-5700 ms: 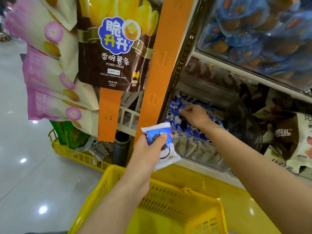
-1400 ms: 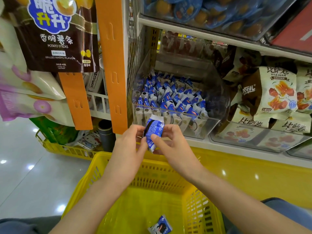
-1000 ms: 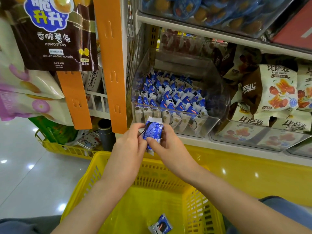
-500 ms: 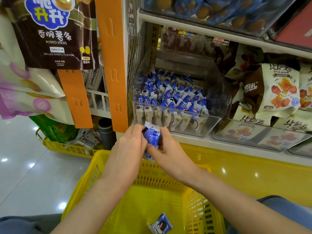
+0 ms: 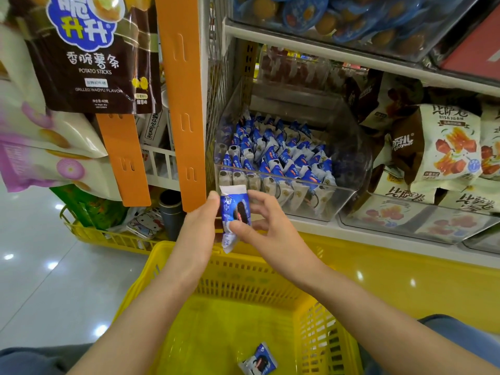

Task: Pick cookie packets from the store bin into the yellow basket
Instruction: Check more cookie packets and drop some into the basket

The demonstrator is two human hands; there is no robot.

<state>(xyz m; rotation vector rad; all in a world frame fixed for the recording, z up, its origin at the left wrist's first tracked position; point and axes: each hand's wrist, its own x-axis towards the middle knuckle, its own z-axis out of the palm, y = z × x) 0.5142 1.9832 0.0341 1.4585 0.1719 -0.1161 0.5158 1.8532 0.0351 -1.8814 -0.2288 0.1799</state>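
Observation:
A blue-and-white cookie packet (image 5: 234, 212) stands upright between both hands, above the far rim of the yellow basket (image 5: 205, 272). My left hand (image 5: 198, 226) holds its left edge and my right hand (image 5: 263, 226) pinches its right side with thumb and fingers. One more cookie packet (image 5: 258, 362) lies on the basket floor near the front. The clear store bin (image 5: 338, 196) on the shelf just beyond my hands is full of several matching packets (image 5: 276, 155).
Orange hanging strips (image 5: 181, 104) with snack bags (image 5: 89, 55) hang at the left. Brown and cream snack bags (image 5: 443, 142) fill bins to the right. A yellow shelf base (image 5: 405, 280) runs behind the basket. Glossy floor lies at the left.
The packet has turned from crumpled between both hands to upright and facing me. My hands have drawn slightly apart around it, still over the basket's far rim.

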